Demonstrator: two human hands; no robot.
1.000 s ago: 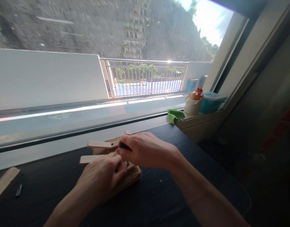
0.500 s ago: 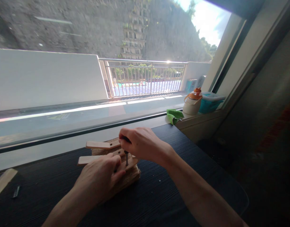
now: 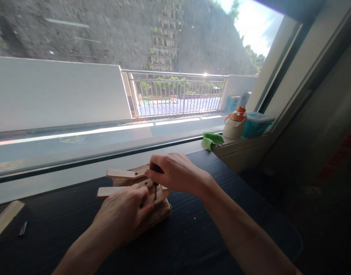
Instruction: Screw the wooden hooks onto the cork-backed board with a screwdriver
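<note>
- Your right hand: fingers wrapped around the black handle of a slim dark-shafted screwdriver, gripping it from above.
- The screwdriver stands close to upright, shaft pointing down, its lower end at a flat pale wooden strip on the near part of the block.
- Your left hand: fingers bent, laid over the wood just beside the shaft; its underside is hidden, so can't tell whether it's pinching the strip or only pressing down.
- Under both hands: a rough-edged brown wooden block, lying on the black wood-grain table near the window side.
- Two more pale strips on the block: a far light-wood strip and a middle light-wood strip. Each has a dark round spot and an end sticking out past the block, to the left.
- Table, far left: a loose pale wooden piece partly cut off by the frame edge, a small shiny dark piece near it.
- By the window, right of your hands: a crumpled green cloth, a cream bottle with an orange top, a teal plastic box with a pale lid just beside the bottle.
</note>
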